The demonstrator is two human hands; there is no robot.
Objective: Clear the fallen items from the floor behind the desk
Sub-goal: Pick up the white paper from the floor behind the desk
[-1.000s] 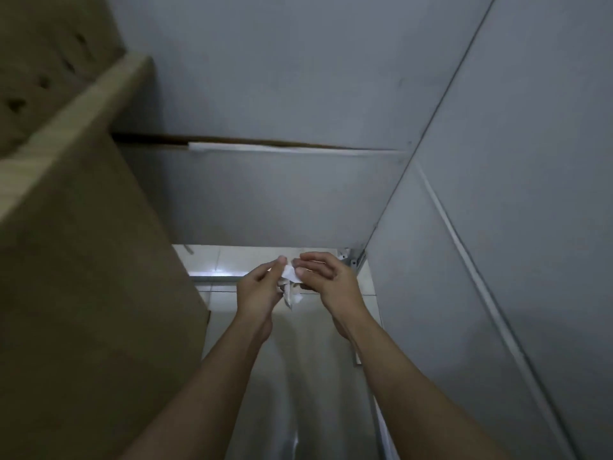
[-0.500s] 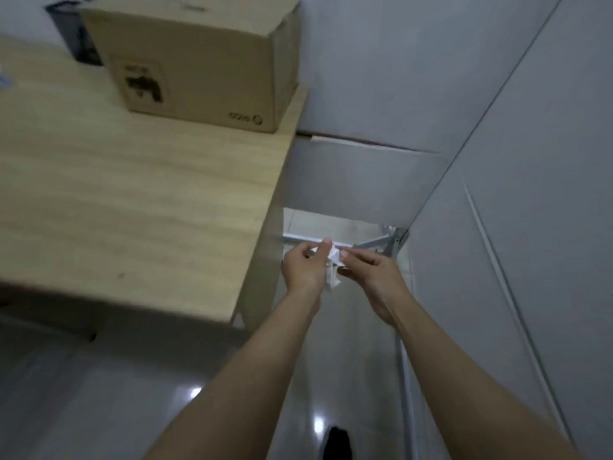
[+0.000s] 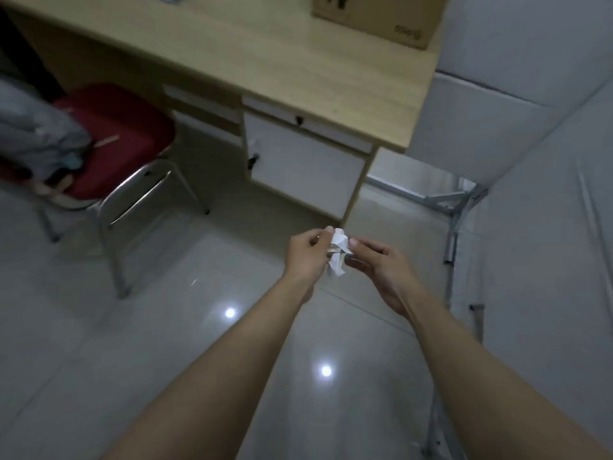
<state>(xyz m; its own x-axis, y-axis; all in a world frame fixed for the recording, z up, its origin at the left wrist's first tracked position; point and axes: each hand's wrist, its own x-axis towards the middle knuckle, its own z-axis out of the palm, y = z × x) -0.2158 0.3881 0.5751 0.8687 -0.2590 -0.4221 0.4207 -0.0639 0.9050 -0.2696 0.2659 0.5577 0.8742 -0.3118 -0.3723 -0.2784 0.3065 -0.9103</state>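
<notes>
A crumpled white paper (image 3: 338, 252) hangs in the air between both hands, above the tiled floor in front of the desk's right corner. My left hand (image 3: 306, 252) pinches its left side with thumb and fingertips. My right hand (image 3: 374, 260) holds its right side from below and beside. The wooden desk (image 3: 265, 61) stretches across the top of the view. The narrow gap (image 3: 411, 174) between the desk's end and the white wall shows bare floor tile and a metal bar.
A red padded chair (image 3: 116, 137) with chrome legs stands left of the desk's white drawer unit (image 3: 305, 161), with grey cloth (image 3: 36, 127) on it. A cardboard box (image 3: 381, 18) sits on the desk's far right. White panels and a metal frame (image 3: 454, 207) line the right side.
The view has pulled back and swung left from the gap behind the desk to the open floor in front. Both hands came along, still holding the crumpled paper.
</notes>
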